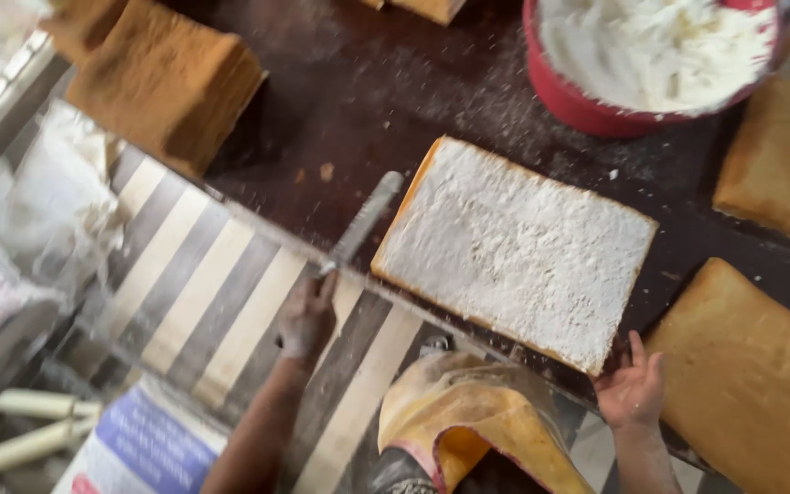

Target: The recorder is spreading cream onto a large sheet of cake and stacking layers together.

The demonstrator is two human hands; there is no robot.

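Sponge slab (516, 249), coated white on top, lies at the middle of the dark table (340, 101), its long axis running from about ten o'clock down to four o'clock. Starting at the left: a stack of brown sponge sheets (165, 80) sits up at eleven o'clock, well apart from the work. Next comes the left hand (307, 317), fingers wrapped tight around the handle of a long knife (365, 220); the blade points up toward one o'clock and its flat side lies just beside the slab's short left edge, nearly in line with that edge. So the slab lies at two to three o'clock from that grip. Moving across, a red bowl (578, 96) of white cream stands at twelve o'clock beyond the slab. Then the right hand (631, 388), fingers spread wide and holding nothing, rests at the slab's lower right corner, at about five o'clock from its middle. Farthest right, two plain golden sponge sheets (752, 375) lie near. The left hand is the one nearer the slab's short end.
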